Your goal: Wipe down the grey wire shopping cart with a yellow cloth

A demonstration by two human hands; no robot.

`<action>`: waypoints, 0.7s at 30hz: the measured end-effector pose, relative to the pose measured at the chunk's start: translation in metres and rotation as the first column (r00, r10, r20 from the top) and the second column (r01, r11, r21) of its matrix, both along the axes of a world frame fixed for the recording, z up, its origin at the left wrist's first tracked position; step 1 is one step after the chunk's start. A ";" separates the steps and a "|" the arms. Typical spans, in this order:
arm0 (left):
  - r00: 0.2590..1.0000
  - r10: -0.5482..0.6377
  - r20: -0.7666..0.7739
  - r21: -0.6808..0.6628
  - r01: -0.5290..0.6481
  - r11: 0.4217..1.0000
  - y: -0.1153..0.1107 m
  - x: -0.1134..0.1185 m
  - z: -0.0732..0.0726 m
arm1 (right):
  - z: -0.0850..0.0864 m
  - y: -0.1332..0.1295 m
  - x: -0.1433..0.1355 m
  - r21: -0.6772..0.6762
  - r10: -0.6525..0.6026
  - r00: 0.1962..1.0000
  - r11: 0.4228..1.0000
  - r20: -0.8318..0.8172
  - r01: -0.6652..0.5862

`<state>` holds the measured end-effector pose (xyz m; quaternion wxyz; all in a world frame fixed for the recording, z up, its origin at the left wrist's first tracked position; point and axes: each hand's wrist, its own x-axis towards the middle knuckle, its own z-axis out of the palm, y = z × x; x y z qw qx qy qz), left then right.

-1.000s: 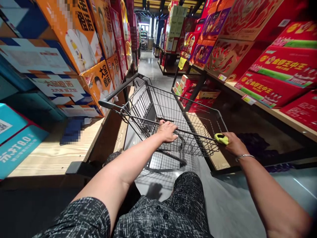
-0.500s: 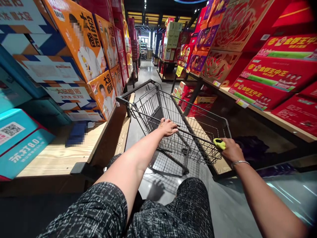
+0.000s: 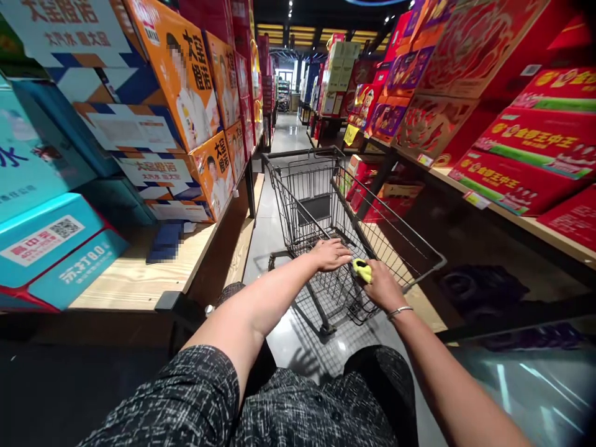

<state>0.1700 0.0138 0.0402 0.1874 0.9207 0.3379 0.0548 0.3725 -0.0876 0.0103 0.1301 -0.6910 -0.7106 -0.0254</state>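
Observation:
A dark wire shopping cart (image 3: 321, 211) stands in the aisle before me, its basket showing only bare wire mesh. My left hand (image 3: 331, 254) is closed over the cart's left top rim, fingers pointing right. Close beside it, my right hand (image 3: 384, 285) grips the cart's near corner at a yellow-green piece (image 3: 362, 270) with a dark opening. Whether that piece is fixed to the cart, I cannot tell. A silver bracelet (image 3: 400, 311) circles my right wrist.
Orange drink cartons (image 3: 212, 180) and turquoise boxes (image 3: 60, 242) are stacked on the wooden shelf (image 3: 139, 273) at left. Red boxes (image 3: 535, 143) line the shelf at right. Shelf edges flank the cart closely. A glossy grey floor (image 3: 286, 133) runs down the aisle.
The cart has swung round, its near end moving left, more in line with the aisle. My right hand has come left with it, nearer to my left hand, which shifted slightly right.

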 end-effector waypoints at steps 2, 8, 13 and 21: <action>0.999 0.046 0.022 -0.053 -0.045 0.998 -0.003 -0.008 -0.003 | -0.006 -0.001 -0.024 0.095 0.065 0.998 0.993 -0.020 -0.062; 0.983 0.183 -0.016 -0.060 -0.184 0.981 0.008 -0.048 -0.007 | -0.015 -0.008 -0.067 0.275 0.473 0.876 0.834 0.092 -0.479; 0.953 0.304 -0.004 0.079 -0.303 0.950 0.014 -0.060 -0.015 | -0.025 -0.020 -0.032 0.231 0.558 0.828 0.799 0.056 -0.555; 0.933 0.358 0.037 0.080 -0.359 0.930 0.017 -0.067 -0.020 | -0.022 -0.041 0.065 0.173 0.088 0.995 0.982 -0.047 -0.079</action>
